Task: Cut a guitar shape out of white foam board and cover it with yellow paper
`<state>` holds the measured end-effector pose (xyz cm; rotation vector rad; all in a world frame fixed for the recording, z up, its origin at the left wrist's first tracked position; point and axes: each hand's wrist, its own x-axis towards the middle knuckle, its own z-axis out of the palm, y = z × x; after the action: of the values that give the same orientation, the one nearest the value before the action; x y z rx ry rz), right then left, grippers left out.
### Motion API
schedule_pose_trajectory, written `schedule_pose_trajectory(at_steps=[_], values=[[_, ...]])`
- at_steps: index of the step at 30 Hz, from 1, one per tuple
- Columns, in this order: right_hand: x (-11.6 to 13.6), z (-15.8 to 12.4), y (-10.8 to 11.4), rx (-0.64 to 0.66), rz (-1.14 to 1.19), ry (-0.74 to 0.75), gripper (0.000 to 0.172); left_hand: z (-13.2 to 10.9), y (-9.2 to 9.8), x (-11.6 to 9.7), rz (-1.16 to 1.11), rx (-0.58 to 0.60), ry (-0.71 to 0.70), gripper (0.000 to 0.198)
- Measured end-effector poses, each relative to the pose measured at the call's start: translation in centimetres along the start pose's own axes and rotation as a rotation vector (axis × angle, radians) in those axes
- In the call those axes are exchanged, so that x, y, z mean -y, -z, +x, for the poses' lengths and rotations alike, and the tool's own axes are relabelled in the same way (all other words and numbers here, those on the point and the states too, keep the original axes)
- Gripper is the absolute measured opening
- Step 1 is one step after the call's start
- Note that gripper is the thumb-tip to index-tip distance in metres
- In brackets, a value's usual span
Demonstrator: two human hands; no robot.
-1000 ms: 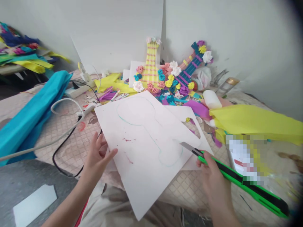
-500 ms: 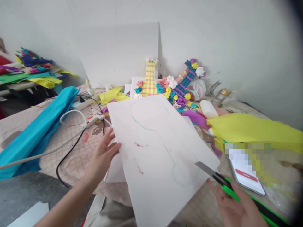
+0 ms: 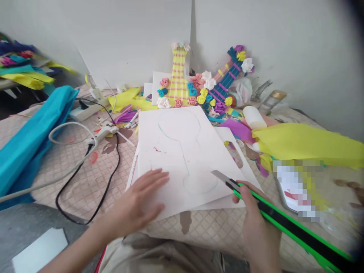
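Note:
A white sheet of board [image 3: 167, 163] lies on the table, with a faint green outline of a rounded shape drawn on it and a few reddish marks. My left hand [image 3: 142, 201] rests on its lower left part, fingers stretched out and holding nothing. In my right hand [image 3: 257, 223] is a green and black utility knife [image 3: 284, 220], gripped with its blade out. The blade tip is over the right side of the drawn outline; I cannot tell if it touches. Beneath lies another white board [image 3: 251, 180] with a cut-out opening.
Two flower-trimmed paper guitars, one yellow [image 3: 179, 76] and one blue [image 3: 227, 83], stand at the back. Yellow crepe paper [image 3: 307, 144] and a phone [image 3: 292, 189] lie right. Blue crepe paper [image 3: 36, 140], cables and a power strip [image 3: 102, 132] are left.
The white board has come down flat onto the table and turned slightly. My left hand has moved from its left edge onto its surface. The knife has shifted left and up over the drawing.

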<state>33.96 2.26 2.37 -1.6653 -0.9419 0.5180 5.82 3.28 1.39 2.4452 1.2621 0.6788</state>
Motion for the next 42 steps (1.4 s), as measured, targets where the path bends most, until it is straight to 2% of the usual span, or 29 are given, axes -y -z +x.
schedule_pose_trajectory(at_steps=[2, 4, 9, 17, 24, 34, 38, 42], values=[[1.3, -1.0, -1.0, 0.029, -0.045, 0.012, 0.037, -0.9, -0.9, -1.3, 0.135, 0.108, -0.121, 0.056], [2.1, -2.1, -2.2, 0.036, -0.096, 0.032, 0.037, -1.1, -1.8, -1.9, 0.246, 0.124, -0.173, 0.056], [2.2, -4.1, -4.3, 0.01, -0.232, 0.214, 0.028, -0.9, -3.9, -3.1, 0.35, 0.024, -0.164, 0.053], [1.0, -4.2, -4.1, -0.067, -0.409, 0.488, 0.019, 0.5, -5.2, -4.8, 0.28, -0.141, -0.078, 0.041], [1.3, -4.5, -3.8, -0.052, -0.479, 0.431, 0.023, 0.5, -5.5, -4.6, 0.281, -0.116, -0.086, 0.045], [1.0, -4.3, -3.8, -0.03, -0.483, 0.485, 0.019, 0.5, -5.5, -4.5, 0.249, -0.136, -0.079, 0.043], [1.3, -4.2, -4.0, -0.024, -0.475, 0.561, 0.014, 0.5, -5.6, -4.5, 0.254, -0.118, -0.088, 0.045], [1.9, -3.9, -4.4, -0.018, -0.479, 0.609, 0.012, 0.6, -5.5, -4.6, 0.228, -0.148, -0.08, 0.042]])
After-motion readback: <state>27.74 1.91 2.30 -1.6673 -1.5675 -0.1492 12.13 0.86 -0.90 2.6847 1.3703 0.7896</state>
